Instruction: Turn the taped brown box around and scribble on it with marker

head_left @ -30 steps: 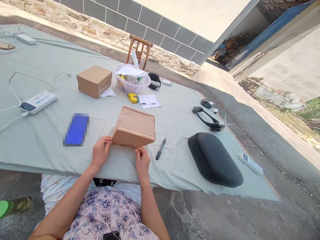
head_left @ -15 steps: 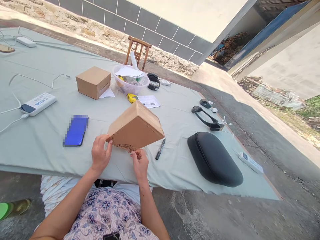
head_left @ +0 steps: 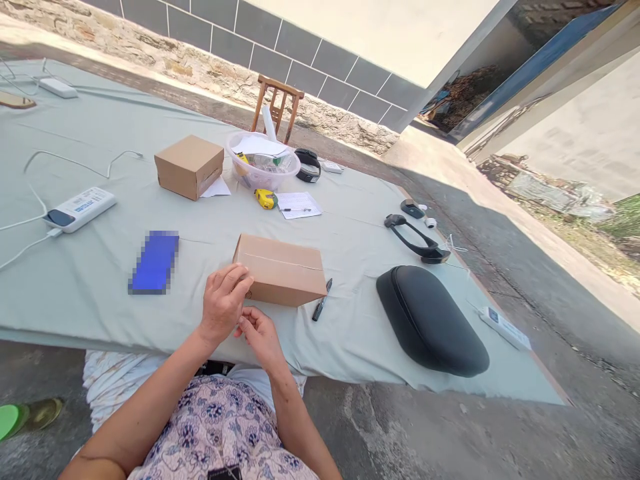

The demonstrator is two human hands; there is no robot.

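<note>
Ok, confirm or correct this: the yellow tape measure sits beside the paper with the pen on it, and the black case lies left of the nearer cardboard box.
One error: in the head view, the black case lies right of the nearer cardboard box, not left. The yellow tape measure does sit beside the paper with the pen on it.

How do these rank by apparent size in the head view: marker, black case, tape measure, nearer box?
1. Black case
2. Nearer box
3. Tape measure and marker: different shapes, too alike in area to rank.
</note>
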